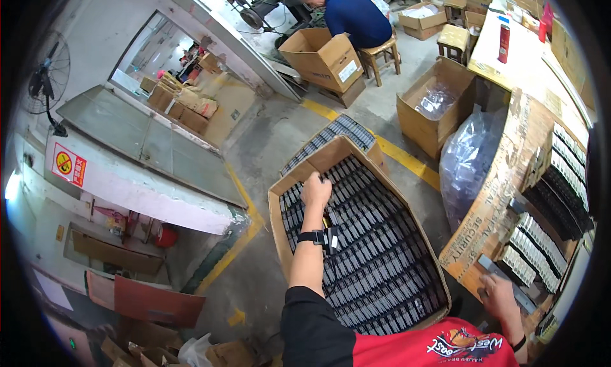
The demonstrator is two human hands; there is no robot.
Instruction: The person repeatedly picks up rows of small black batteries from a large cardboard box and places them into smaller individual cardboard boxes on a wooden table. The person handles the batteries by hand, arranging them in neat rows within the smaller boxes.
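Observation:
My left hand [316,190] reaches into a large open cardboard box [275,215] in front of me. Its fingers are closed at the far left of the contents, and what they grip is hidden. Rows of black strips with grey, rectangular parts [375,259] fill the box. A black band with a small white tag circles my left wrist. My right hand [499,296] rests at the edge of the wooden worktable [468,265], fingers apart and slightly bent. It lies beside a flat grey metal bar [507,284], apparently holding nothing.
Stacks of black-and-white strips [534,252] stand on the worktable. Behind my box is another filled box [340,131]. A clear plastic bag [471,160] and a carton [417,125] stand beside the table. Farther off, a person in blue [356,17] sits on a stool near another carton [324,61].

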